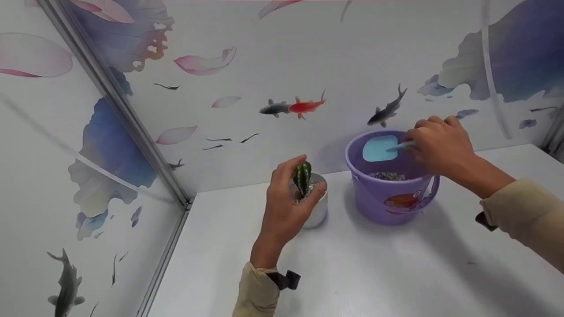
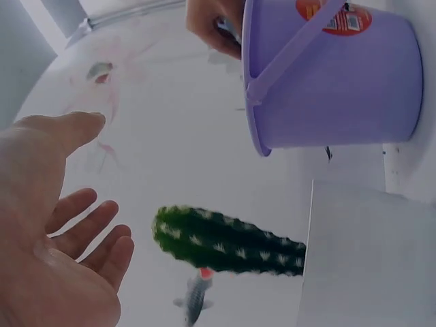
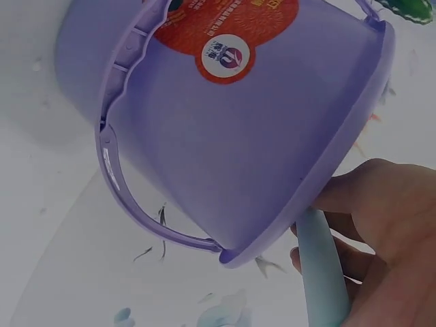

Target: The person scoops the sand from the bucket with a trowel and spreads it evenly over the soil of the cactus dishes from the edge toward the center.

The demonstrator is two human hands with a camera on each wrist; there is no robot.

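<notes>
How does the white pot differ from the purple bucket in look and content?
The white pot is smaller and plain; the purple bucket is larger, with a handle and a red sticker. The pot holds a green cactus; the bucket holds pebbles and a light blue scoop. Both stand upright on the white table.

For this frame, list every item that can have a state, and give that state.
left hand: fingers relaxed, cupped round the cactus, gripping nothing
right hand: holds the scoop handle
cactus: upright in the pot
white pot: standing on the table
scoop: blade inside the bucket
purple bucket: upright, pebbles inside, handle down
</notes>
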